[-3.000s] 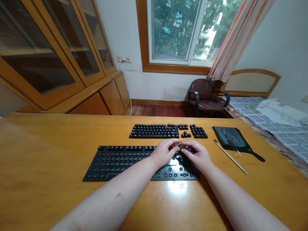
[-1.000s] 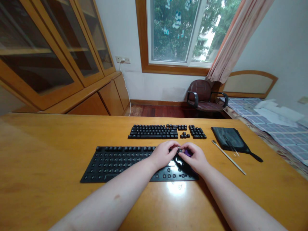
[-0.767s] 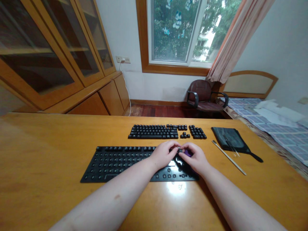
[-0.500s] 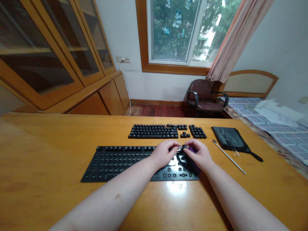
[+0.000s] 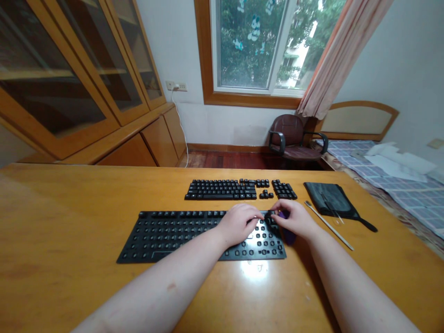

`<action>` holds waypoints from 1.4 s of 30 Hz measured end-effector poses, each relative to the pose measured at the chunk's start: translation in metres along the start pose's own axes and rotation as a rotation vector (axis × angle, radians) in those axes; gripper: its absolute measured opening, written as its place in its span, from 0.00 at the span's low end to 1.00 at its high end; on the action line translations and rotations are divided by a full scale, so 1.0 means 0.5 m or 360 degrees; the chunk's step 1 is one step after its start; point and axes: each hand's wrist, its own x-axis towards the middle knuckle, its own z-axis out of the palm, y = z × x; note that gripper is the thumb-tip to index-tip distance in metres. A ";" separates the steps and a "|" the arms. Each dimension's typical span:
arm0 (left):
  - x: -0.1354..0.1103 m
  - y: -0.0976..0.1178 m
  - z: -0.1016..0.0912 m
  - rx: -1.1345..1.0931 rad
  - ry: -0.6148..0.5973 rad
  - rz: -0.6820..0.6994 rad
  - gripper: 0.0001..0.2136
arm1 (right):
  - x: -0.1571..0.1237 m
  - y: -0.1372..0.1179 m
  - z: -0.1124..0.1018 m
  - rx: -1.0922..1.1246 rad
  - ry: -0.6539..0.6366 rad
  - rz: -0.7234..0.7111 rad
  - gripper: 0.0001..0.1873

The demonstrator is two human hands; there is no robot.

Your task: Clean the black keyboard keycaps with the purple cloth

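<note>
A black keyboard base (image 5: 173,233) with its keycaps removed lies on the wooden desk (image 5: 69,231) in front of me. My left hand (image 5: 239,223) rests on its right part, fingers curled and pressing down on the board. My right hand (image 5: 293,219) is at the board's upper right corner, fingers pinched on a small black keycap (image 5: 269,213), with a purple tool (image 5: 288,235) tucked under the palm. The removed keycaps (image 5: 239,189) lie in keyboard layout just beyond the board.
A black pouch (image 5: 331,200) with a long thin stick (image 5: 328,225) beside it lies to the right. A wooden cabinet (image 5: 86,92) stands at the left. Beyond the desk are a brown chair (image 5: 293,138), a window and a bed (image 5: 398,180).
My right hand has shifted right, from the middle-right of the board to its upper right corner, carrying the purple tool. My left hand stayed on the board and flattened a little.
</note>
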 end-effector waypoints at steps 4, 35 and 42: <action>0.000 0.002 0.002 0.0142 -0.0063 0.0069 0.09 | -0.001 0.004 0.004 -0.0086 -0.0172 0.0022 0.04; -0.008 0.003 0.008 0.0381 -0.0240 0.0048 0.17 | 0.002 0.012 0.018 0.0050 -0.0326 0.0071 0.04; -0.009 0.002 0.009 0.0456 -0.0325 0.0031 0.18 | 0.006 0.026 0.029 0.0119 -0.0380 0.0080 0.03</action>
